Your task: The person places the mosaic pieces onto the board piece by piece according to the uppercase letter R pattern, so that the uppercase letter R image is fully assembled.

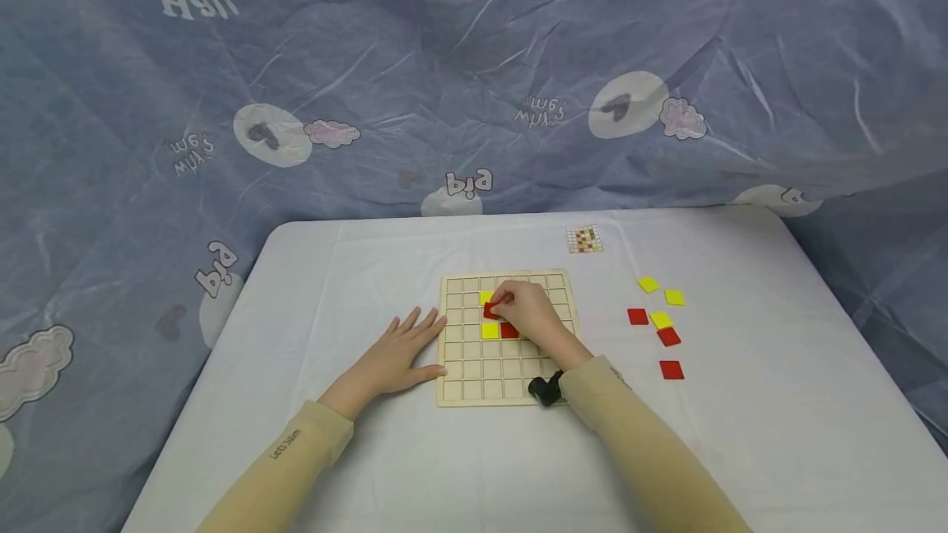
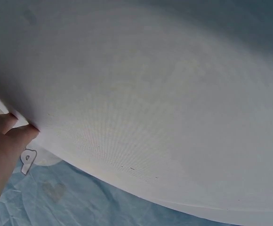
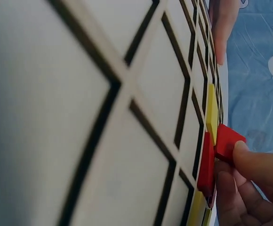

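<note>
A pale wooden grid board (image 1: 474, 368) lies on the white table, with yellow and red square tiles set in some of its cells. My right hand (image 1: 527, 311) is over the board and pinches a red tile (image 3: 229, 141) between thumb and finger, tilted above the cells. Just below it on the board sit a yellow tile (image 1: 490, 331) and a red tile (image 1: 509, 330); another yellow tile (image 1: 485, 297) shows behind. My left hand (image 1: 400, 356) rests with spread fingers at the board's left edge. The right hand hides part of the grid.
To the right of the board lie several loose tiles, among them a yellow tile (image 1: 648, 285) and a red tile (image 1: 671, 370). A small printed pattern card (image 1: 584, 238) lies behind the board. A patterned blue cloth (image 1: 415, 89) hangs behind the table.
</note>
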Tool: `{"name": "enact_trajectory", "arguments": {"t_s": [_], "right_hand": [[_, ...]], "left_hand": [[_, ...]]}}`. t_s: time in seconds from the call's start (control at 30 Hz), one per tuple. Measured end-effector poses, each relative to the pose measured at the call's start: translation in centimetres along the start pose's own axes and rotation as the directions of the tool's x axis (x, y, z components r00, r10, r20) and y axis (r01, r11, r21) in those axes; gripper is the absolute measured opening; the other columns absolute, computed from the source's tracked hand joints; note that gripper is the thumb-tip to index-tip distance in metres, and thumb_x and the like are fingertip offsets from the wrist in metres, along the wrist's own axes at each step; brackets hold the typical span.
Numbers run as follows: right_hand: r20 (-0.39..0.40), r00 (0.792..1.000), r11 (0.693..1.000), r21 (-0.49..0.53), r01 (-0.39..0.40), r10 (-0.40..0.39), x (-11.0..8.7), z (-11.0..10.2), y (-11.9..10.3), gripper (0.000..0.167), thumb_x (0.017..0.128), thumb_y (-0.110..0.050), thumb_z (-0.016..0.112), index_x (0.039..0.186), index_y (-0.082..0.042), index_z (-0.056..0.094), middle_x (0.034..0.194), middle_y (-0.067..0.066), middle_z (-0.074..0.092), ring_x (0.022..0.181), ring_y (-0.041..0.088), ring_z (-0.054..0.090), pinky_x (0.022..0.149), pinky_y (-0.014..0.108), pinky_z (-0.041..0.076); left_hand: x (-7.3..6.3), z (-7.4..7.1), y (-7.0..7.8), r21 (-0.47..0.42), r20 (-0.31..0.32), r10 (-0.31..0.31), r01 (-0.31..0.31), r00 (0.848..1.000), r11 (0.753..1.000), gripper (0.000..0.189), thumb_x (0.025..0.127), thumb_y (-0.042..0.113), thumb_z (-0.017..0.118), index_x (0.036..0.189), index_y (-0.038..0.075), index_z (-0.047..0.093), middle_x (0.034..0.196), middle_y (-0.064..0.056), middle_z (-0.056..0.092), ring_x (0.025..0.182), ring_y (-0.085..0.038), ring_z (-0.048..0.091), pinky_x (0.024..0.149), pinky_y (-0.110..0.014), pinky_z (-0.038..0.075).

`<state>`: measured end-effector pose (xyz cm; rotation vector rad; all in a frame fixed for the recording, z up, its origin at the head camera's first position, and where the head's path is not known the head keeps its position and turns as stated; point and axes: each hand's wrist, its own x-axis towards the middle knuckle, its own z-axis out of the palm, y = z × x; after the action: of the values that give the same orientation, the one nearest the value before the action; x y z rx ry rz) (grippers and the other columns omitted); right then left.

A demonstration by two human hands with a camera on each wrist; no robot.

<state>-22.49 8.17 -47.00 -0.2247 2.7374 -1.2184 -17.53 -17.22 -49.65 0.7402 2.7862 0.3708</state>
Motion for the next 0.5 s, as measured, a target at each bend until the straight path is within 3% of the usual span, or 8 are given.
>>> {"name": "enact_trajectory", "arguments": {"t_s": [0.2, 0.5], "right_hand": [[0.025, 1.000, 0.999, -0.046, 0.001, 0.000, 0.31, 0.14, 0.09, 0.004, 0.087, -0.012, 0.075, 0.091, -0.010, 0.074, 0.086, 0.004, 0.072, 0.071, 0.013, 0.059, 0.067, 0.024, 0.049], [0.049, 0.999, 0.991, -0.128, 0.027, -0.021, 0.81, 0.64, 0.19, 0.007, 0.085, -0.011, 0.077, 0.092, -0.009, 0.075, 0.092, 0.005, 0.066, 0.082, 0.017, 0.060, 0.076, 0.031, 0.052]], "left_hand": [[0.07, -0.02, 0.05, 0.006, -0.001, -0.007, 0.007, 1.000, 1.000, 0.086, 0.090, 0.062, 0.059, 0.158, 0.021, 0.025, 0.164, -0.004, 0.022, 0.153, -0.034, 0.013, 0.121, -0.059, 0.015], [0.11, -0.12, 0.17, -0.001, 0.011, -0.016, 0.016, 1.000, 1.000, 0.086, 0.090, 0.062, 0.058, 0.158, 0.021, 0.025, 0.164, -0.004, 0.021, 0.153, -0.034, 0.012, 0.122, -0.059, 0.014]]}}
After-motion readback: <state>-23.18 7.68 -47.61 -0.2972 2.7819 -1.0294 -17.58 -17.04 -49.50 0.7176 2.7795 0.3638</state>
